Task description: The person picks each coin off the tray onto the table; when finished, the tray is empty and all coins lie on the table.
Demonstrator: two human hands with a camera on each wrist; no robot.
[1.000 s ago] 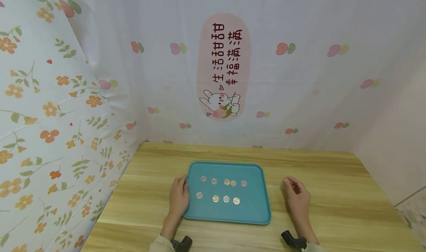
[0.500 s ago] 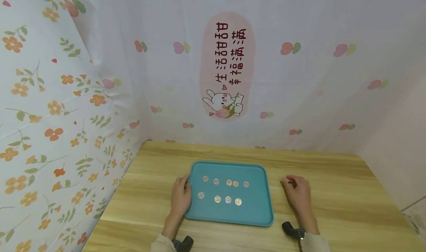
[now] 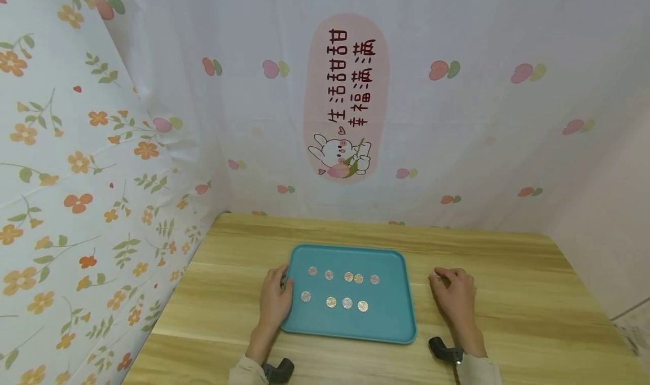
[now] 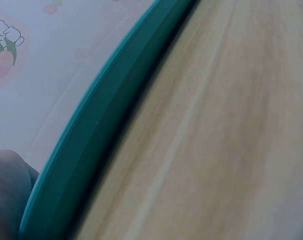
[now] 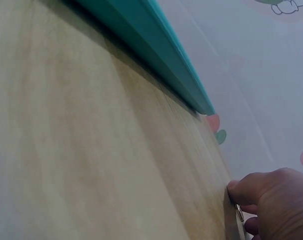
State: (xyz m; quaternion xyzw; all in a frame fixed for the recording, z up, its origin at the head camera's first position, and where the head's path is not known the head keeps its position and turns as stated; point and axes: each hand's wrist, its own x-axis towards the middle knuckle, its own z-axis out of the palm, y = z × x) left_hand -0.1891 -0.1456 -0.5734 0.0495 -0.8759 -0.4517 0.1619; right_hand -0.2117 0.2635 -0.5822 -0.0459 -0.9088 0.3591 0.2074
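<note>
coins [image 3: 331,302] illegibly small, sleeves [image 3: 479,370] cropped

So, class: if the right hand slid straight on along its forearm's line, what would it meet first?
Probably the white printed fabric behind the light wooden table; the right hand would likely pass right of the rectangular teal tray, though depth is unclear.

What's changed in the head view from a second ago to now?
The right hand seems to have rolled slightly, showing more of its back. The whole view has shifted a little, which looks like camera motion. No visible grasp or release: that hand still pinches a small coin-like piece. Unchanged: the left hand at the tray's left edge, and nine coins in the same layout.
</note>
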